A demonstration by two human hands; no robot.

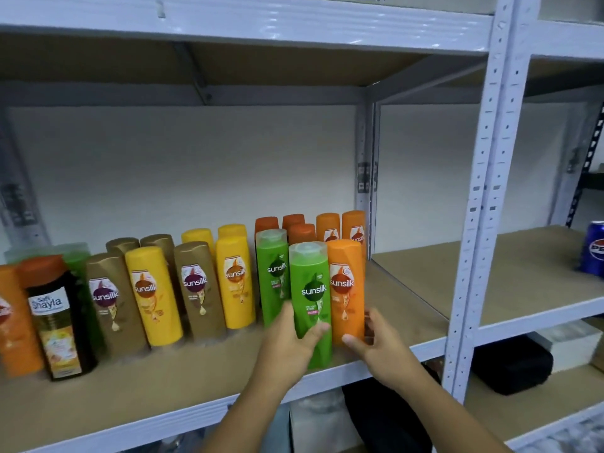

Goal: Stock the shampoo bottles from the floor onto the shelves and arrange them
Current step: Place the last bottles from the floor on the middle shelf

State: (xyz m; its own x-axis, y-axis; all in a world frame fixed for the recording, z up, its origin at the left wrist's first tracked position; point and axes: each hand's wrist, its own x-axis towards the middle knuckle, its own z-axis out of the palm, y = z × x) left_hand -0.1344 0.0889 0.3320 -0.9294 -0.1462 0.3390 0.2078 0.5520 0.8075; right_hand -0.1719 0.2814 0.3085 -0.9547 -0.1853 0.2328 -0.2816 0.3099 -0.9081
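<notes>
A row of shampoo bottles stands on the wooden shelf. My left hand grips the lower part of a green Sunsilk bottle that stands at the shelf's front, thumb across its label. My right hand holds the base of the orange Sunsilk bottle right beside it, thumb on its front. A second green bottle stands just behind to the left. Yellow, gold and more orange bottles fill the rest of the row.
A dark Safi Shayla bottle stands at the left end. A white metal upright divides this bay from the right bay, where a blue Pepsi can stands. A black case lies on the lower right shelf.
</notes>
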